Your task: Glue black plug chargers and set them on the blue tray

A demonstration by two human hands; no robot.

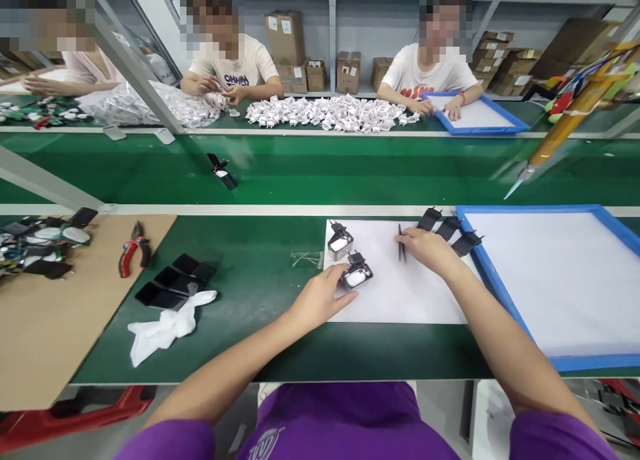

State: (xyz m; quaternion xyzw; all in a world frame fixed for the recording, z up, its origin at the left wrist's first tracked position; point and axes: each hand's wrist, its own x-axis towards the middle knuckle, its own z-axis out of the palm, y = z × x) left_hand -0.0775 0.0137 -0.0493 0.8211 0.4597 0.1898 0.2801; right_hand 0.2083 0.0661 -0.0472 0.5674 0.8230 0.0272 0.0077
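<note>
My left hand [320,299] grips a small black charger part with a white insert [357,275] at the left edge of a white sheet [400,293]. A second such part [340,243] stands just behind it. My right hand [425,248] rests on the sheet with its fingers closed on black tweezers [401,243]. Three black plug shells [449,228] lie in a row beside that hand, against the corner of a blue-framed white tray [560,280].
Black covers [175,280] and a white glove [167,327] lie left on the green mat. Red pliers [133,248] rest on a brown board. A yellow dispenser [565,127] hangs at right. A black part [223,172] rides the belt. Three people work opposite, by white parts [325,112].
</note>
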